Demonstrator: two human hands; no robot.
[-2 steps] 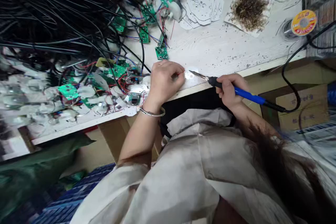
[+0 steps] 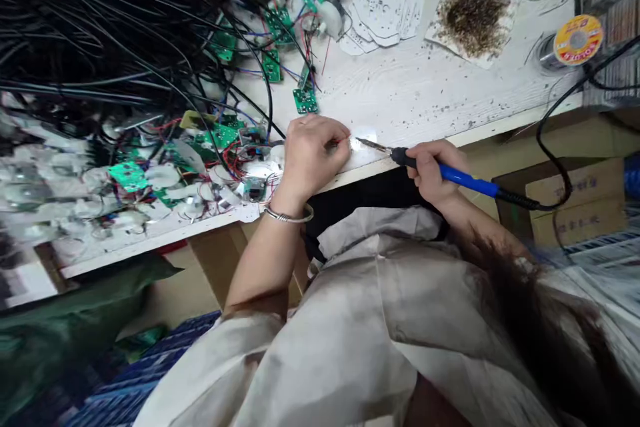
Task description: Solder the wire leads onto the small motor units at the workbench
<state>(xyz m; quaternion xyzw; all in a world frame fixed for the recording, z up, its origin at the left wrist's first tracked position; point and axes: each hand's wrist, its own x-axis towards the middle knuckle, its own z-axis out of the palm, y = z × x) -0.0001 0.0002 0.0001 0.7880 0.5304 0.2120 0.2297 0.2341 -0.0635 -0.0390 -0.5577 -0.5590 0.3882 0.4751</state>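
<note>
The right hand (image 2: 437,173) has its fingers clenched round a blue-handled soldering iron (image 2: 463,177), steel tip just beside a small shiny white board (image 2: 363,143) (the left hand (image 2: 315,157) pinches a thin red wire (image 2: 340,140)).

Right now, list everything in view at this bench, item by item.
Tangled black cables: many, black, far left of the bench.
Wired green circuit boards: many, green, left of the hands.
Scalloped white boards: one pile, white, far side of the bench.
Fibrous brown heap: one, brown, on a white sheet, far right.
Spool with yellow label: one, yellow and silver, right end of the bench.
White wood-grain bench: one, white with dark flecks, under these things.
Cardboard box: one, brown, below the bench, right.
Small white board: one, white, at the bench edge.
Thin red wire: one, red, at the left hand.
Blue-handled soldering iron: one, blue and black, in the right hand.
Silver bangle: one, silver, on the left wrist.
Left hand: one, pinching the thin red wire.
Right hand: one, gripping the iron.
</note>
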